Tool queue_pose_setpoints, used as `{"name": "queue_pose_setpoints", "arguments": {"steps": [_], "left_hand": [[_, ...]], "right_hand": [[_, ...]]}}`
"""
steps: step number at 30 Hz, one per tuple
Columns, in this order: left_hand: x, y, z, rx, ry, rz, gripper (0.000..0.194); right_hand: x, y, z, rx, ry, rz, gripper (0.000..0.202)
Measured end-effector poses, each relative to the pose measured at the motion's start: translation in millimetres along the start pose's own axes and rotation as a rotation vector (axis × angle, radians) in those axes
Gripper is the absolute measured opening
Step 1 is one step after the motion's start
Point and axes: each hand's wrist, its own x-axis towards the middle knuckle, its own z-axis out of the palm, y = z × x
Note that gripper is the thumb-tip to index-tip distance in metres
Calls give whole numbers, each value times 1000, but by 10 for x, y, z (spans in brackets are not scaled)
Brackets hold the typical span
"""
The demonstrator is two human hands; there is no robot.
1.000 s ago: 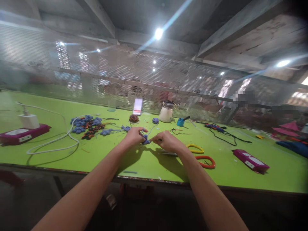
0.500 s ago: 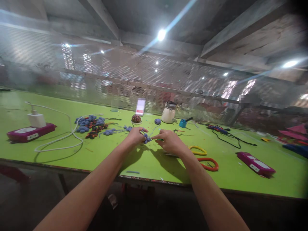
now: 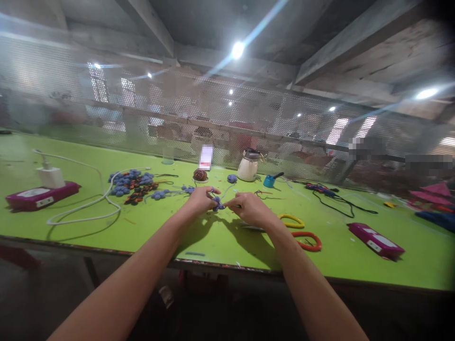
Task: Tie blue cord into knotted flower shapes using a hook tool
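My left hand (image 3: 201, 199) is closed, pinching a small blue-purple crochet piece (image 3: 218, 204) just above the table. Close on its right, my right hand (image 3: 250, 208) is closed round a slim crochet hook (image 3: 226, 205). The hook's tip reaches the piece, while its handle is mostly hidden by the fingers. A strand of yarn runs from the hands back to a blue-purple yarn ball (image 3: 232, 178). Left of my hands lie finished-looking crochet flowers (image 3: 122, 182) in blue-purple, with dark orange-and-black ones (image 3: 138, 193) beside them.
Scissors with a red-orange handle (image 3: 308, 241) and a yellow one lie beside my right forearm. Behind stand a multicoloured yarn ball (image 3: 200, 175), a phone (image 3: 206, 157), a pale jug (image 3: 248, 166) and a blue pot (image 3: 269, 181). Magenta power blocks (image 3: 376, 241) and a white cable (image 3: 85, 220) flank the workspace.
The view has shifted very slightly. My right hand has turned a little, and the green hook handle that showed beneath its fingers is now hidden. The left hand keeps its hold.
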Motion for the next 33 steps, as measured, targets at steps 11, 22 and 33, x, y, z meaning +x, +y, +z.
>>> {"name": "queue_pose_setpoints", "arguments": {"steps": [11, 22, 33], "left_hand": [[-23, 22, 9, -101, -4, -59, 34], [12, -30, 19, -19, 12, -28, 36], [16, -18, 19, 137, 46, 0, 37]], "right_hand": [[-1, 13, 14, 48, -3, -5, 28], [-2, -54, -6, 1, -61, 48, 28], [15, -86, 70, -37, -83, 99, 35]]}}
